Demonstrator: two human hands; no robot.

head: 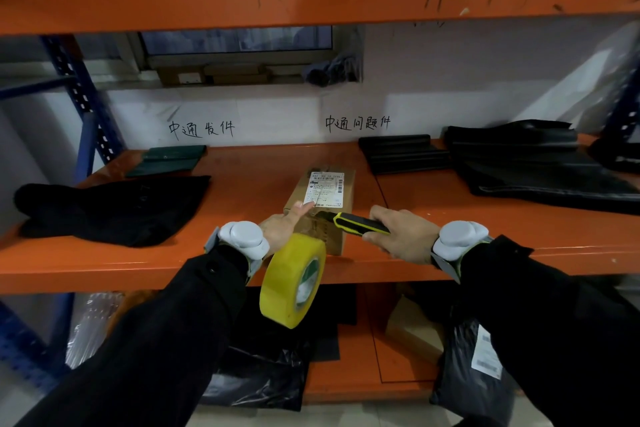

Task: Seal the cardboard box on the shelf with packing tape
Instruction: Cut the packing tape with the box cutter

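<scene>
Cardboard box [320, 199] sits on the orange shelf [242, 184], the left hand [282, 227] pressing loose, flat fingers on its near top edge. Right hand [403, 234] grips a utility knife [356, 222] whose tip meets that edge. Yellow tape roll [292, 279] hangs just below.

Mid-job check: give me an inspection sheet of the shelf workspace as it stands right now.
Surface: orange shelf, marker writing on the wall behind.
Job's things: cardboard box with a shipping label on top; yellow tape roll hanging off the shelf's front edge near the left hand; utility knife.
Clutter: black fabric left, green folded bags behind it, black bags right.
Grippers: left hand rests on the box; right hand grips the knife, its tip at the box's near end.
Cables: nothing seen.
Surroundings: parcels on the upper shelf and lower shelf.
</scene>
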